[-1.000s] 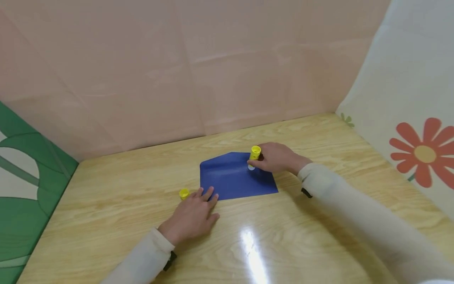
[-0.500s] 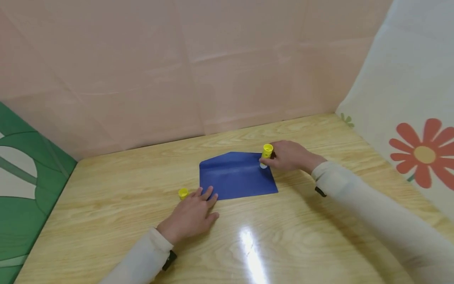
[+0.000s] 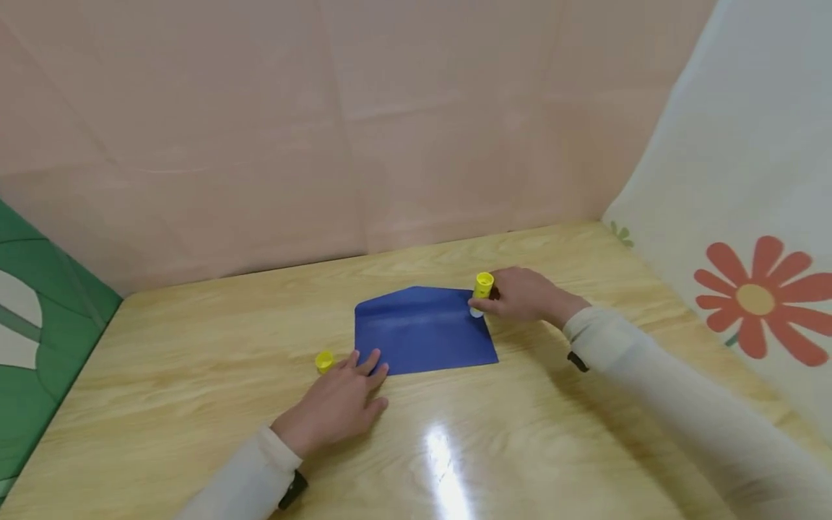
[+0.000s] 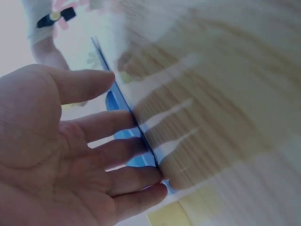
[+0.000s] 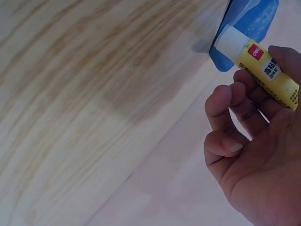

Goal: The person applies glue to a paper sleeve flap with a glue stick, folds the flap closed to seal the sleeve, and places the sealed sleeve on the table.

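A blue envelope (image 3: 422,336) lies on the wooden table with its flap spread toward the back. My right hand (image 3: 523,295) pinches a yellow glue stick (image 3: 483,286) between thumb and fingers, its white end down at the envelope's right edge near the flap. In the right wrist view the glue stick (image 5: 268,70) shows a red label, and whitish smears mark the blue envelope (image 5: 256,21). My left hand (image 3: 334,401) rests with spread, straight fingers on the envelope's near left corner. A yellow cap (image 3: 324,362) stands on the table beside those fingertips.
The wooden table (image 3: 214,361) runs back to a pink wall covering (image 3: 260,144). A green patterned panel (image 3: 45,310) borders the left side, and a white sheet with a red flower (image 3: 757,297) borders the right.
My right hand has moved the glue stick rightward along the flap area to the envelope's right edge. The left hand keeps its place on the corner, while the head view has shifted slightly.
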The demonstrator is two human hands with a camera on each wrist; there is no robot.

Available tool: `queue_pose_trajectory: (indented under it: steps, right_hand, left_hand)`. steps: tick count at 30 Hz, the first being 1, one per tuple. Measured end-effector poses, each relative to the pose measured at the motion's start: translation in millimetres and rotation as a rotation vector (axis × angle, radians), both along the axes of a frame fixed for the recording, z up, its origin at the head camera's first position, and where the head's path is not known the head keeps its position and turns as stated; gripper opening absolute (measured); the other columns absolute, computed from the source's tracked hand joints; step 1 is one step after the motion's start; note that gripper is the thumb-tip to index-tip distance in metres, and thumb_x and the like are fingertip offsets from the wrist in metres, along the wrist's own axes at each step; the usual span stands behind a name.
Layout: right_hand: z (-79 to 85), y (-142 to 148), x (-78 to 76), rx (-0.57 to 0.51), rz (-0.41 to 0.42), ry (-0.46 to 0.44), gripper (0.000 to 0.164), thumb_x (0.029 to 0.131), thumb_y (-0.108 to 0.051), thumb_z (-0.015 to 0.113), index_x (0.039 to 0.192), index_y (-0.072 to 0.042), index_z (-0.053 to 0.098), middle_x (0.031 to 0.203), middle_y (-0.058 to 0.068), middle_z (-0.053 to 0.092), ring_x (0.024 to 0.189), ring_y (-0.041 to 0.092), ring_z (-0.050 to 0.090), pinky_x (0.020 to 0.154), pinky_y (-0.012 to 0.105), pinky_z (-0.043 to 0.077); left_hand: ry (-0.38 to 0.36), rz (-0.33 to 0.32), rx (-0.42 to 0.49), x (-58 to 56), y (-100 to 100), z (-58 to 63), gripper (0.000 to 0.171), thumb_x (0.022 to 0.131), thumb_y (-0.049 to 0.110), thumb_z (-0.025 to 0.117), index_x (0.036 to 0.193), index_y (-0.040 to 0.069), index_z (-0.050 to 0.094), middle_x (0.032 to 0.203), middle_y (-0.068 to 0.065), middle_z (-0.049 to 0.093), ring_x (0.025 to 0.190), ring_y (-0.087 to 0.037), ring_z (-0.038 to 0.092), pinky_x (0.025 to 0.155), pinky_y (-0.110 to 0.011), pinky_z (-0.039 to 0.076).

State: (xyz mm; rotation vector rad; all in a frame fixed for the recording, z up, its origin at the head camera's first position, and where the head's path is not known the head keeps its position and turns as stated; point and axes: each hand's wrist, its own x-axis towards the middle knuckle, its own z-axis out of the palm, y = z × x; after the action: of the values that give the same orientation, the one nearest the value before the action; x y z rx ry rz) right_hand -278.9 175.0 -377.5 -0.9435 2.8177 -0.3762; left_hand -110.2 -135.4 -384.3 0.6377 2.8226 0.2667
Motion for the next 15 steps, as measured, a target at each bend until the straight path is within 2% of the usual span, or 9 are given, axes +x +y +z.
queue_pose_trajectory:
  steps: [7,15]
  right_hand:
    - [-0.2,-18.1,6.6,0.006,0.006,-0.009,0.042,0.095,-0.049,0.062,0.073,-0.014,0.055,0.063,-0.002,0.049,0.057,0.013,0.047,0.057,0.026,0.037]
    - [-1.2,-47.4,4.8,0.015,0.07,0.022,0.041,0.094,-0.05,0.061,0.075,-0.015,0.056,0.064,-0.004,0.051,0.058,0.012,0.048,0.058,0.026,0.037]
  left_hand:
    - [-0.006,-0.032,-0.041,0.9,-5.6,0.7,0.058,0.098,0.038,0.059,0.145,0.005,0.049,0.157,-0.018,0.037,0.142,-0.05,0.035,0.12,-0.054,0.029]
    - [-0.017,-0.042,-0.031,1.6,-3.2,1.2,0.059,0.098,0.038,0.059,0.146,0.005,0.048,0.158,-0.017,0.035,0.143,-0.05,0.033,0.12,-0.055,0.027]
